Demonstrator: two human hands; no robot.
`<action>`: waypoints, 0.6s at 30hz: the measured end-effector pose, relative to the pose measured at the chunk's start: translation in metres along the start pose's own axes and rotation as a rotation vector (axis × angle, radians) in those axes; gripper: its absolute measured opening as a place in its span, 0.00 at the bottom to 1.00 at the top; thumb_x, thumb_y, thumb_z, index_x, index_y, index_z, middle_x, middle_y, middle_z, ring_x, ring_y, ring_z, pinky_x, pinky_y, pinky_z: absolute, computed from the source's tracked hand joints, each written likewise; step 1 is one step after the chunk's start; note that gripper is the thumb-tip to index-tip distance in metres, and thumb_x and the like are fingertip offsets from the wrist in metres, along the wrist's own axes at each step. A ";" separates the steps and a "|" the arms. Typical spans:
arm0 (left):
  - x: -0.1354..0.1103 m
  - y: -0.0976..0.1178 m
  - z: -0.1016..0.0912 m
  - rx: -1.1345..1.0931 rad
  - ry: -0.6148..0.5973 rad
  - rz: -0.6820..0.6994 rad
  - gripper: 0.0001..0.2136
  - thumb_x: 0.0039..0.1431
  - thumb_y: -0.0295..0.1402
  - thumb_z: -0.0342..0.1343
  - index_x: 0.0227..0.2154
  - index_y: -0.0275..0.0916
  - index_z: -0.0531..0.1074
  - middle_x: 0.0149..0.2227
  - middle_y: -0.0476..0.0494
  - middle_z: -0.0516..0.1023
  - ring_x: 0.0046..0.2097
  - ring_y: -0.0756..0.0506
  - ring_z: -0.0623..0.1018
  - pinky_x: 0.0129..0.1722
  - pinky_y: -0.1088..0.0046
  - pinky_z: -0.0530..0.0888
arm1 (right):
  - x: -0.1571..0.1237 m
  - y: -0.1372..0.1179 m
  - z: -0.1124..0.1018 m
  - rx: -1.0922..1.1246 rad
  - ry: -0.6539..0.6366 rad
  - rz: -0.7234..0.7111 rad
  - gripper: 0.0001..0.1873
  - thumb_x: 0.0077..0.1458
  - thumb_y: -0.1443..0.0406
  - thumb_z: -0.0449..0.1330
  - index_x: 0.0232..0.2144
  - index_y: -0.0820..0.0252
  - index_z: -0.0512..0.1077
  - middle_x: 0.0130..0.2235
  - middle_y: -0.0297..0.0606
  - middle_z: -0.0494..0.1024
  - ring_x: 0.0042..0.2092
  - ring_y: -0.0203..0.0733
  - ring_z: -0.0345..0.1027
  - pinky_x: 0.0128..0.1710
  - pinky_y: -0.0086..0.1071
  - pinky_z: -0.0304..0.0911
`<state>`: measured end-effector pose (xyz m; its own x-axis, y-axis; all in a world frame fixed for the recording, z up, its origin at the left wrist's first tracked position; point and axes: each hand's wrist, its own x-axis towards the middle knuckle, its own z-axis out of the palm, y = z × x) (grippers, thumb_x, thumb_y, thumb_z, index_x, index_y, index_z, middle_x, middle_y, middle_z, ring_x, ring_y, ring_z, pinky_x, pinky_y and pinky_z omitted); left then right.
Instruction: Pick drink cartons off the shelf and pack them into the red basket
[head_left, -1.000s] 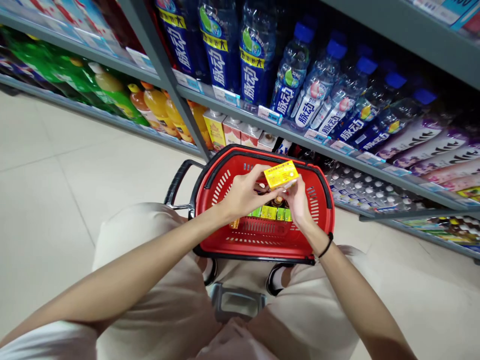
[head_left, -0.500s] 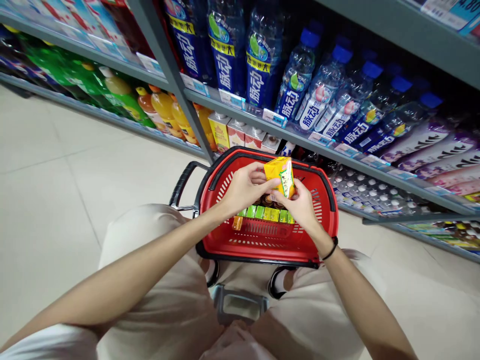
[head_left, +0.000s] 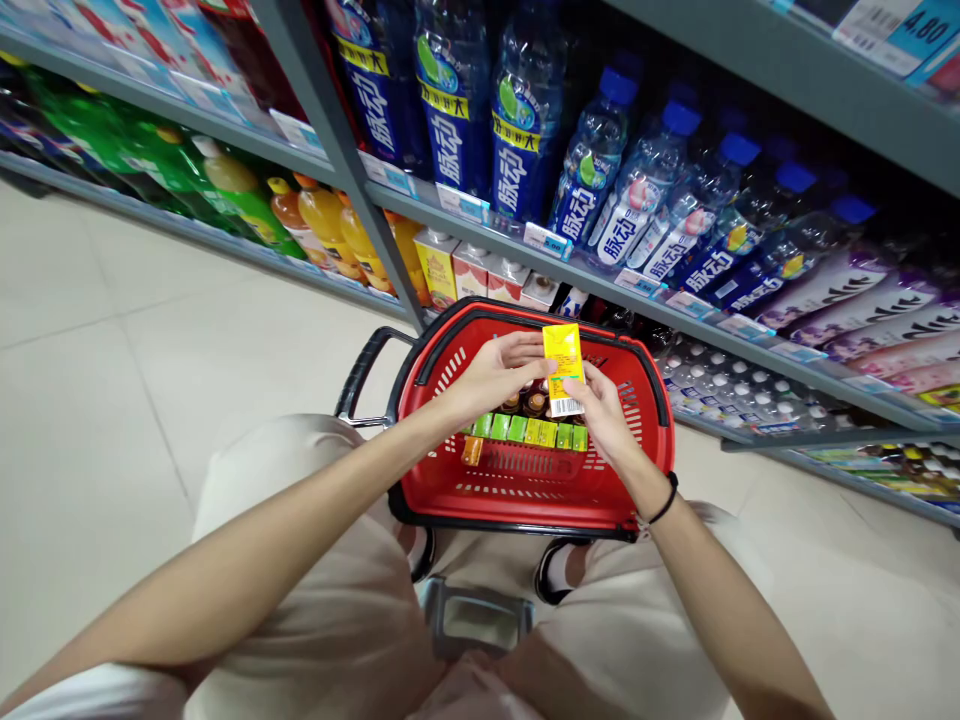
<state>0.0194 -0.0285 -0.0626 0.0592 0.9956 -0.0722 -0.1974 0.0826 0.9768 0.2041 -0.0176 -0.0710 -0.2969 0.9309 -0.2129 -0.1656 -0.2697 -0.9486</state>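
Note:
A small yellow drink carton (head_left: pixel 564 350) is held up over the red shopping basket (head_left: pixel 525 500), its barcode at the lower end. My right hand (head_left: pixel 600 405) grips its lower right side, thumb across the front. From the left, my left hand (head_left: pixel 499 375) is closed on the carton's edge, with the thumb on its face. Below the hands, a row of green and yellow small cartons (head_left: pixel 517 428) lies in the basket. One orange carton (head_left: pixel 472 450) sits in front of the row at its left end. Brown-topped bottles (head_left: pixel 535 404) show behind the row, partly covered by my hands.
Shelves of blue-capped drink bottles (head_left: pixel 589 165) rise just beyond the basket. Lower down are juice cartons (head_left: pixel 472 272) and packs of white-capped bottles (head_left: pixel 739 385). The basket's black handle (head_left: pixel 364 375) sticks out left. My knees flank the basket, above a tiled floor (head_left: pixel 112 390).
The yellow carton has been turned in my hands, so a flat face with text and a barcode now shows instead of its corner. Both hands stay over the basket.

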 end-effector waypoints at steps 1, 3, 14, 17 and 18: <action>0.000 0.001 0.000 -0.011 -0.001 -0.009 0.26 0.49 0.42 0.75 0.48 0.35 0.77 0.51 0.34 0.84 0.51 0.41 0.84 0.60 0.53 0.78 | -0.001 -0.001 0.001 0.007 -0.009 0.017 0.21 0.43 0.57 0.77 0.38 0.57 0.78 0.41 0.37 0.84 0.46 0.46 0.78 0.45 0.36 0.75; 0.000 0.001 -0.001 -0.027 0.027 -0.001 0.28 0.46 0.41 0.77 0.48 0.34 0.76 0.50 0.35 0.84 0.51 0.41 0.84 0.60 0.54 0.78 | -0.002 -0.004 0.003 0.029 -0.036 0.056 0.21 0.44 0.56 0.77 0.39 0.58 0.79 0.39 0.37 0.84 0.46 0.48 0.79 0.44 0.36 0.76; -0.006 0.011 0.003 -0.013 -0.009 0.143 0.21 0.53 0.40 0.74 0.46 0.37 0.78 0.48 0.38 0.84 0.47 0.44 0.83 0.54 0.60 0.80 | -0.004 -0.017 0.007 0.384 -0.052 0.152 0.21 0.59 0.48 0.64 0.44 0.56 0.78 0.42 0.41 0.84 0.48 0.52 0.79 0.38 0.41 0.78; -0.009 0.016 0.004 0.006 -0.084 0.143 0.17 0.55 0.39 0.72 0.45 0.38 0.80 0.47 0.39 0.85 0.46 0.44 0.83 0.51 0.61 0.81 | -0.003 -0.019 0.008 0.396 0.006 0.172 0.25 0.59 0.43 0.61 0.43 0.57 0.77 0.41 0.42 0.84 0.48 0.53 0.79 0.36 0.41 0.78; -0.009 0.017 0.004 0.011 -0.094 0.144 0.16 0.55 0.39 0.71 0.44 0.38 0.80 0.46 0.40 0.85 0.45 0.44 0.83 0.50 0.62 0.81 | -0.002 -0.018 0.007 0.390 0.005 0.179 0.27 0.58 0.41 0.61 0.42 0.57 0.77 0.40 0.42 0.84 0.48 0.53 0.79 0.36 0.41 0.78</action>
<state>0.0193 -0.0364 -0.0448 0.1222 0.9886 0.0878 -0.2001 -0.0621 0.9778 0.2011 -0.0168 -0.0517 -0.3489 0.8617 -0.3684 -0.4551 -0.4995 -0.7371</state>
